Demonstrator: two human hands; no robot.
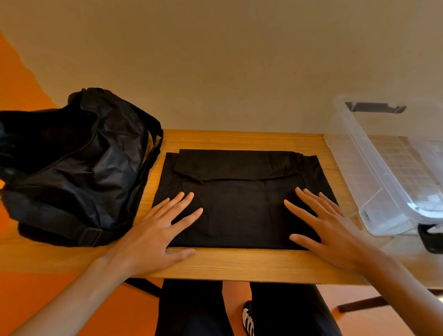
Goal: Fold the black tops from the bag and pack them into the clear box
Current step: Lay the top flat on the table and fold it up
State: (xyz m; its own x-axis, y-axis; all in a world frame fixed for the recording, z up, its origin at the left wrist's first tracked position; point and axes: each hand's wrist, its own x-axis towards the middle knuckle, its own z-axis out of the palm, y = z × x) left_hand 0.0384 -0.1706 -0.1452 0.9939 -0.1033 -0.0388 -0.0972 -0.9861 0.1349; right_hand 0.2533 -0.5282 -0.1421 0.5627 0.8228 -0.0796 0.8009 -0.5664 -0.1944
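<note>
A black top (pixel 239 194) lies folded into a flat rectangle in the middle of the wooden table (pixel 236 263). My left hand (pixel 158 228) rests flat on its left front corner, fingers spread and straight. My right hand (pixel 325 227) lies flat on its right side, fingers spread the same way. A crumpled black bag (pixel 71 167) with a strap sits on the table's left end. The clear box (pixel 394 171) stands open at the right end, close to the top's right edge.
A wall runs right behind the table's far edge. The box has black clip handles (pixel 435 238) at its near and far ends. Below the table's front edge are my legs in dark trousers and a striped shoe (pixel 249 323) on the orange floor.
</note>
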